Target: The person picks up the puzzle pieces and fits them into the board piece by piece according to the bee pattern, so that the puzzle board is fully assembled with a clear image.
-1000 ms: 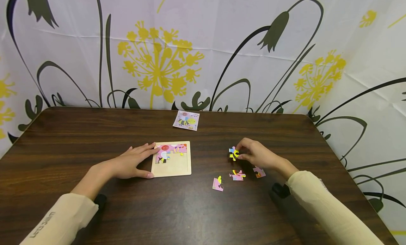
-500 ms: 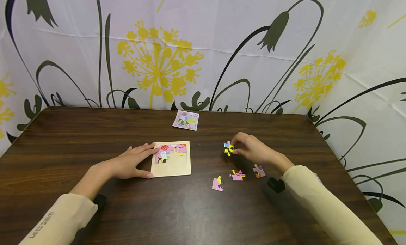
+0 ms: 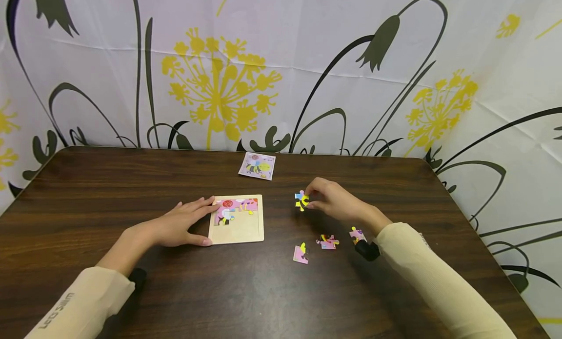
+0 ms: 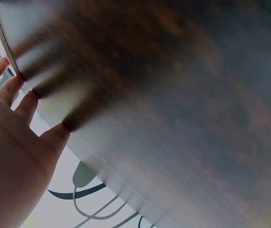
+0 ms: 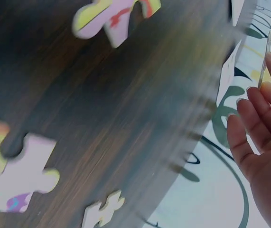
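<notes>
My right hand (image 3: pixel 335 200) pinches a jigsaw piece (image 3: pixel 301 201), yellow, black and blue, between thumb and forefinger over the table. In the right wrist view this held piece (image 5: pixel 265 59) shows edge-on at the fingertips. To its left lies a pale wooden puzzle tray (image 3: pixel 239 230), with joined pink pieces (image 3: pixel 241 205) along its top and upper left and bare wood below. My left hand (image 3: pixel 175 227) rests at the tray's left side, fingers straight, forefinger at the upper corner and thumb at the lower one. In the left wrist view the fingertips (image 4: pixel 31 95) touch the tabletop.
Three loose pieces lie nearer the front: one pink and yellow (image 3: pixel 301 253), one pink with red and yellow (image 3: pixel 328 242), and one (image 3: pixel 357 234) partly behind the right wrist's black camera (image 3: pixel 368 251). A bee picture card (image 3: pixel 257 166) lies near the back edge, before a flowered cloth (image 3: pixel 263 75).
My right hand has moved left with the pinched jigsaw piece, from above the loose pieces toward the tray. The left hand and the tray have stayed in place.
</notes>
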`<state>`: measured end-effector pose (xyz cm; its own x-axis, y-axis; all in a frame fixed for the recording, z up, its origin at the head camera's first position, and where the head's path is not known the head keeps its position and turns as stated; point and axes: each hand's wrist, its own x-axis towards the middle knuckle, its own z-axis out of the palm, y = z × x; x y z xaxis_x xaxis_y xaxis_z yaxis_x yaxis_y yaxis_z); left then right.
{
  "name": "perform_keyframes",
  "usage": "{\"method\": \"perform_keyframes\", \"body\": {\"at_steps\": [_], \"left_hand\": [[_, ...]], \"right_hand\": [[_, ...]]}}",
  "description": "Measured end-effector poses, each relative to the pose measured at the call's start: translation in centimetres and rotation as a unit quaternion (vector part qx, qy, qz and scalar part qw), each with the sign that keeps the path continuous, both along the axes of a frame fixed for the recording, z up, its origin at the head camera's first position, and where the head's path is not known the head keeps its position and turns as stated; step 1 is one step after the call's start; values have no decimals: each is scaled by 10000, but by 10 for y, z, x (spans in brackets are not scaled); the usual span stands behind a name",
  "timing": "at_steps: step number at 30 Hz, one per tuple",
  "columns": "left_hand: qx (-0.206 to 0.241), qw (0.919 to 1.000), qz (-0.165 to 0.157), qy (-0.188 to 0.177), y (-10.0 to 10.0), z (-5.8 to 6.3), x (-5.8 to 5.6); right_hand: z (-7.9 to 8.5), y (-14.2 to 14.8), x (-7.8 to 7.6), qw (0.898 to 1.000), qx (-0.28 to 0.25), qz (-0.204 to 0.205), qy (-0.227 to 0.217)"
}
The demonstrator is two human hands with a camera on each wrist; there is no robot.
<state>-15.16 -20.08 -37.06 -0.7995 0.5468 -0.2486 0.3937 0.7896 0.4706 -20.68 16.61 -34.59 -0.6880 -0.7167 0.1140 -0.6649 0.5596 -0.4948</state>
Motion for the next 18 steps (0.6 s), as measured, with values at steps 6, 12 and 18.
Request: {"method": "perform_keyframes", "body": {"at_steps": [6,12,18], "left_hand": [[24,10000,9,-19,0,0,1],[22,10000,-2,-17,1,2,1],[40,10000,-3,-41,0,1,0]], "right_hand": [[-2,-14,-2,9998,-142,-63,-96],[-3,-28,-3,9992,-327,-140,-208],[-5,-42,-5,9995,-233,-84,-188]]}}
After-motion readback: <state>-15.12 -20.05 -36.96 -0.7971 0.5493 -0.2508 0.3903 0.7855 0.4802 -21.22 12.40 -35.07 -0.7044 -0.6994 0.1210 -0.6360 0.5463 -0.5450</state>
